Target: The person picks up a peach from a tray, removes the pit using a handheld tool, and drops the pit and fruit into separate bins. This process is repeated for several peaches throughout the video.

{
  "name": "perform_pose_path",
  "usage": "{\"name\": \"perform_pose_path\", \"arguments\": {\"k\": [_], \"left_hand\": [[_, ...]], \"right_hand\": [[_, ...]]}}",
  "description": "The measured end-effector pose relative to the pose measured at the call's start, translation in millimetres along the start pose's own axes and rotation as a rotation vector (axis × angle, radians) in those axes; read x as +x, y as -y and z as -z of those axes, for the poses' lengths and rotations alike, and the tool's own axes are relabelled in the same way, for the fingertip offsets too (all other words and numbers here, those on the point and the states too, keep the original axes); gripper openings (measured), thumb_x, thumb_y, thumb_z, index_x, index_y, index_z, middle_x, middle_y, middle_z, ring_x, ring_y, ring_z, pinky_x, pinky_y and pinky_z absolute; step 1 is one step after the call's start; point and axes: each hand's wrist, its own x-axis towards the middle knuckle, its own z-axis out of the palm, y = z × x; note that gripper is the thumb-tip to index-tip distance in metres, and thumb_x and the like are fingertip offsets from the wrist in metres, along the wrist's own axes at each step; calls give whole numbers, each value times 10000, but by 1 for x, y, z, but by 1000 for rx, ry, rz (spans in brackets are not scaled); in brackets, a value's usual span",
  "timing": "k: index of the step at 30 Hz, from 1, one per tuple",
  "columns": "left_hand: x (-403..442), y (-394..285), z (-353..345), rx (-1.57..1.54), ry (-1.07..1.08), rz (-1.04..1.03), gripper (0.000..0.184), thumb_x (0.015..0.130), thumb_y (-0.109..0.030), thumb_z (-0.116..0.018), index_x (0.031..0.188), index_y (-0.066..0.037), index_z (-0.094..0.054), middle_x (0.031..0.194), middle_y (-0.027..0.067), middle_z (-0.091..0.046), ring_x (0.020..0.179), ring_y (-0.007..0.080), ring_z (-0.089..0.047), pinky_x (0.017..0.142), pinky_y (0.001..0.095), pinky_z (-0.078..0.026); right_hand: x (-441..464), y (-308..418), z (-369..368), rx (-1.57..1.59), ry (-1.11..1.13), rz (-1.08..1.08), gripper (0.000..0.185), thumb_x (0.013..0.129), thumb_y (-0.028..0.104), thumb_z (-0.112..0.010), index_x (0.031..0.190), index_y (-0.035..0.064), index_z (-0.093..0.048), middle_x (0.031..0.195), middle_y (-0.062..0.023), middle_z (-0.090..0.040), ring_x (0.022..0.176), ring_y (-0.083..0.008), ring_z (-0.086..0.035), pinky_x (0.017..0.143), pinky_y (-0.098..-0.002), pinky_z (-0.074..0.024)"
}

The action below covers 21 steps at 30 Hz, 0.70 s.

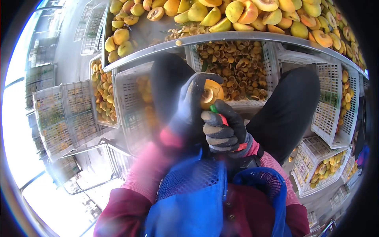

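My left hand, in a grey work glove, is wrapped around a yellow peach half. The cut face, with a hollow at its middle, is turned toward my right side and up. Just below it, my right hand, in a dark glove with grey finger pads, is closed around a small tool with a green and red handle. The tool's green end lies close to the peach half; its working end is hidden, so I cannot tell its exact kind. Both hands are above my lap, between my knees.
A metal-edged table heaped with halved peaches spans the front. Beneath it, between my knees, a white crate holds brown-orange scraps. Peach-filled crates stand at left and right, with a folding metal frame at lower left.
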Motion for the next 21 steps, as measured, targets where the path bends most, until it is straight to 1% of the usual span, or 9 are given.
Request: {"name": "perform_pose_path", "arguments": {"k": [2,4,6,10,11,13,14,17,21], "left_hand": [[-3,-5,-4,-194,-43,143,293,839,-106,-571,1098,25,-527,903,154,-593,777,251,-606,687,353,-495],[-13,-7,-19,-978,-340,554,296,853,-107,-570,1111,27,-515,927,138,-599,772,245,-601,680,349,-497],[-34,25,-21,-92,-357,20,286,885,-130,-532,1121,31,-513,945,126,-604,779,234,-603,713,337,-492],[-33,-15,22,-186,-267,283,378,793,-51,-613,1149,36,-518,1034,177,-585,922,347,-584,833,389,-468],[-35,-29,43,535,-62,-50,370,788,-70,-622,1136,27,-538,1076,185,-574,1007,366,-565,860,411,-460],[-32,-28,90,959,-314,-419,199,932,-89,-448,1011,32,-584,955,150,-625,861,244,-609,788,321,-480],[-33,-25,121,782,-323,-155,234,944,-163,-470,1040,9,-595,979,162,-625,877,260,-615,785,332,-481],[-9,-22,168,1600,-232,533,319,924,-282,-532,1121,-42,-604,1011,148,-643,895,220,-629,761,321,-478],[84,-23,153,1092,-453,128,358,899,-339,-568,1055,-27,-648,882,138,-682,805,229,-651,743,314,-472]], "right_hand": [[-1,-2,1,-4,24,26,437,965,475,-378,919,59,-503,553,-3,-430,366,-71,-393,262,-198,-348],[-2,-4,-8,-102,143,34,440,965,473,-377,922,54,-502,547,-2,-428,355,-77,-392,253,-194,-353],[-5,6,-17,-175,216,34,449,968,474,-369,934,48,-505,563,-3,-423,373,-83,-386,276,-206,-351],[-24,31,31,-111,-28,172,457,967,475,-378,937,52,-549,596,11,-377,449,-92,-361,367,-244,-325],[-29,37,36,-124,-85,194,454,965,477,-383,932,60,-559,595,16,-371,450,-92,-355,371,-240,-320],[-34,44,36,-167,-171,239,449,961,480,-391,921,74,-579,593,26,-358,451,-93,-342,378,-233,-309],[-36,45,32,-195,-246,250,402,946,469,-446,913,96,-594,595,36,-353,453,-87,-323,396,-228,-297],[-33,45,26,-316,-507,347,347,929,445,-504,935,109,-595,602,43,-352,461,-82,-321,400,-238,-288],[-21,46,25,-513,-664,438,311,907,433,-552,986,134,-581,667,36,-467,508,-93,-404,452,-231,-351]]}}
